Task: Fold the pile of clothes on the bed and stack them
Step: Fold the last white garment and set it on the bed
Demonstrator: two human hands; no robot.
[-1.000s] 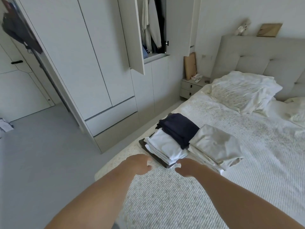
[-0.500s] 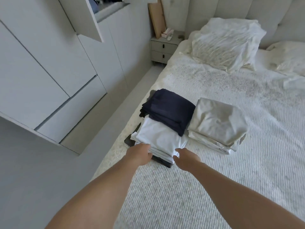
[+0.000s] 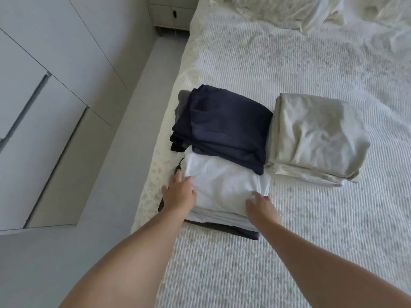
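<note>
A stack of folded white clothes (image 3: 224,183) lies near the bed's left edge, on top of a dark grey garment (image 3: 233,230). Behind it sits a folded navy garment (image 3: 224,125), partly overlapping the white stack. To the right lies a separate folded beige pile (image 3: 315,136). My left hand (image 3: 179,192) rests with straight fingers on the white stack's left side. My right hand (image 3: 262,208) touches the stack's near right corner, fingers spread on the fabric.
The white textured bedspread (image 3: 311,241) covers the bed. Crumpled pillows (image 3: 289,12) lie at the head. A bedside cabinet (image 3: 171,12) stands beyond the bed's corner. White wardrobe fronts (image 3: 44,85) line the left, with grey floor (image 3: 111,174) between.
The camera tilted down and came closer to the bed. Both hands reached forward from in front of the white stack and now lie on its left side and near right corner.
</note>
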